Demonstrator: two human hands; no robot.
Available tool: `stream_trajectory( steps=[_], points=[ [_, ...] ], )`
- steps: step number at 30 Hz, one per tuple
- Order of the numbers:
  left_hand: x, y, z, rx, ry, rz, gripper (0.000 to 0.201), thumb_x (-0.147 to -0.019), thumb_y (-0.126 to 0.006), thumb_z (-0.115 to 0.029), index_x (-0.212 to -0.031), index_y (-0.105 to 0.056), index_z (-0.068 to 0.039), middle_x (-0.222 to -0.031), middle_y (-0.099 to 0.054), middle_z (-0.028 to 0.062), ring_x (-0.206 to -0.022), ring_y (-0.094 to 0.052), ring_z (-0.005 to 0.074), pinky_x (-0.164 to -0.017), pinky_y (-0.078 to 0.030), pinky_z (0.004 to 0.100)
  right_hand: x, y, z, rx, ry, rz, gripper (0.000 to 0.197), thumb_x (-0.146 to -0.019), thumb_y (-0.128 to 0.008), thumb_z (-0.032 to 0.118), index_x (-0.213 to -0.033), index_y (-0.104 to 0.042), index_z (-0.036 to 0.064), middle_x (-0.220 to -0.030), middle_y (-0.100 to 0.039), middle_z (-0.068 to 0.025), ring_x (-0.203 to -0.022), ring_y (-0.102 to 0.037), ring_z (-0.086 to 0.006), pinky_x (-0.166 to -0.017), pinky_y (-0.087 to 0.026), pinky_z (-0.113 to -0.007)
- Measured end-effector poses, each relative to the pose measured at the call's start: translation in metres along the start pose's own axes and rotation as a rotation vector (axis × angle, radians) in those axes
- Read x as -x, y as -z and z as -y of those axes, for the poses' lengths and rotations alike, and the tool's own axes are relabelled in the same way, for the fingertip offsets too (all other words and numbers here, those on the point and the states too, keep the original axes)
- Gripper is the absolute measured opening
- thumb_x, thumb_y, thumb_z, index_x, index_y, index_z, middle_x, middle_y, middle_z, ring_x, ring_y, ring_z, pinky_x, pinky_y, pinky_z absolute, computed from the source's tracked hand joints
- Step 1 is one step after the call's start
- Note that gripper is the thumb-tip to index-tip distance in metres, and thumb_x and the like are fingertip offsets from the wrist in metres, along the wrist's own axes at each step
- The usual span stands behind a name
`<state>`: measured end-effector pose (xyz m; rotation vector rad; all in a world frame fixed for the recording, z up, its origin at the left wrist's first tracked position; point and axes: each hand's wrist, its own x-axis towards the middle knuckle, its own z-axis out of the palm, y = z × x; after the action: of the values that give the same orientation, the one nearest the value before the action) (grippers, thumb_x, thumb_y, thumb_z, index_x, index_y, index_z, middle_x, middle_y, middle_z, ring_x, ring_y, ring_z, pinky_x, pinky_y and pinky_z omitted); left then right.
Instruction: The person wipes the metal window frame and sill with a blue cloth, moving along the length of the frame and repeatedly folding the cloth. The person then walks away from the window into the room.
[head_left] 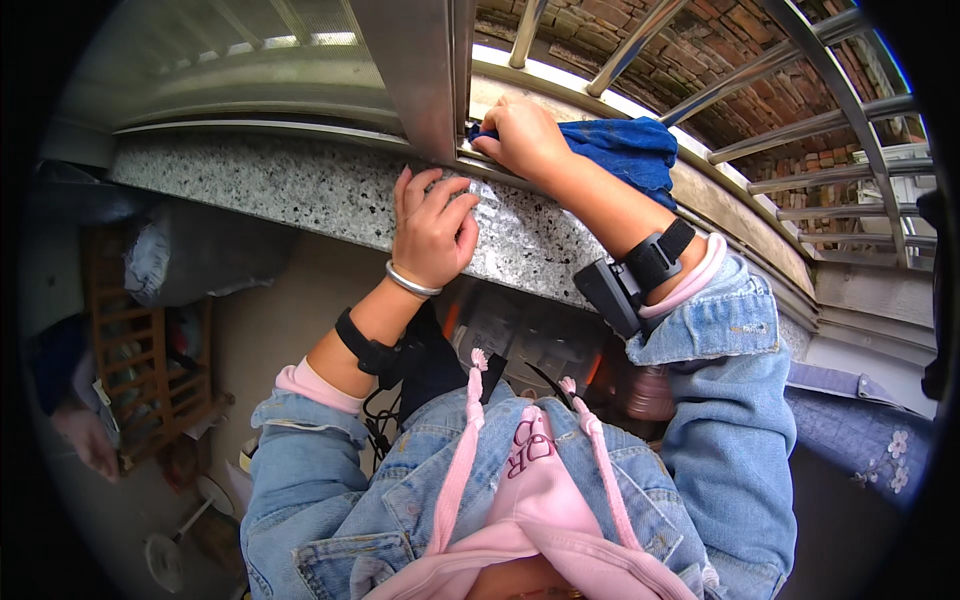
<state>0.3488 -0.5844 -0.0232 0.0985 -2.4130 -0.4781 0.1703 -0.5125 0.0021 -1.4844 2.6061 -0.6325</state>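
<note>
My right hand is closed on a dark blue cloth, pressing a bunched end of it into the window track beside the upright metal frame. The rest of the cloth trails right over the outer ledge, behind my wrist. My left hand rests on the speckled granite windowsill, its fingers apart and slightly bent, with nothing in them. Its fingertips lie close to the foot of the window frame.
Metal security bars stand outside the opening, with a brick wall beyond. Below the sill are clear plastic boxes. At left are a wooden rack, a plastic-wrapped bundle and another person's hand.
</note>
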Motion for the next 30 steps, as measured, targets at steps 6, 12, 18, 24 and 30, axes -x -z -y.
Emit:
stream_trajectory(
  steps=[6,12,18,24,30],
  points=[
    [0.002,-0.001,-0.001,0.005,0.002,-0.013,0.016,-0.069,-0.063,-0.007,-0.085,-0.065,-0.01,-0.102,-0.061,0.0041,-0.105,-0.05,0.0301,-0.102,-0.03,0.0505,-0.002,-0.012,0.008,-0.012,-0.077,-0.075,0.017,-0.072,-0.07,0.019,-0.085,-0.063,0.0093,-0.089,-0.063,-0.0124,-0.086,-0.062,-0.0323,-0.074,-0.05,-0.042],
    [0.002,-0.001,-0.001,-0.002,0.009,-0.016,0.016,-0.069,-0.063,-0.008,-0.085,-0.065,-0.01,-0.1,-0.061,0.0038,-0.105,-0.05,0.03,-0.103,-0.029,0.0501,0.003,-0.01,0.017,0.145,-0.08,-0.092,0.017,-0.075,-0.065,0.018,-0.09,-0.072,0.018,-0.082,-0.061,-0.0073,-0.088,-0.059,-0.0292,-0.072,-0.049,-0.042],
    [0.001,0.0,0.0,0.006,0.0,-0.013,0.015,-0.069,-0.063,-0.008,-0.085,-0.065,-0.01,-0.1,-0.061,0.0039,-0.105,-0.05,0.03,-0.103,-0.029,0.0496,0.007,0.02,-0.009,0.269,0.249,0.192,0.026,-0.08,-0.061,0.017,-0.103,-0.071,0.0194,-0.095,-0.059,-0.0085,-0.096,-0.055,-0.0289,-0.08,-0.045,-0.042],
    [0.001,-0.001,0.0,0.0,-0.003,-0.011,0.016,-0.069,-0.064,-0.008,-0.085,-0.065,-0.01,-0.099,-0.061,0.0039,-0.105,-0.05,0.0299,-0.103,-0.03,0.0493,0.0,0.005,-0.014,0.154,0.37,0.08,0.022,-0.081,-0.054,0.018,-0.096,-0.07,0.014,-0.092,-0.06,-0.0107,-0.098,-0.056,-0.0291,-0.079,-0.048,-0.04],
    [0.001,-0.001,-0.001,0.004,0.006,0.012,0.016,-0.069,-0.063,-0.006,-0.085,-0.065,-0.01,-0.099,-0.063,0.0038,-0.104,-0.051,0.0307,-0.101,-0.03,0.0517,0.002,0.006,-0.007,0.122,0.376,0.032,0.023,-0.079,-0.055,0.017,-0.096,-0.071,0.0122,-0.091,-0.061,-0.0098,-0.095,-0.057,-0.0292,-0.078,-0.049,-0.04]
  ],
)
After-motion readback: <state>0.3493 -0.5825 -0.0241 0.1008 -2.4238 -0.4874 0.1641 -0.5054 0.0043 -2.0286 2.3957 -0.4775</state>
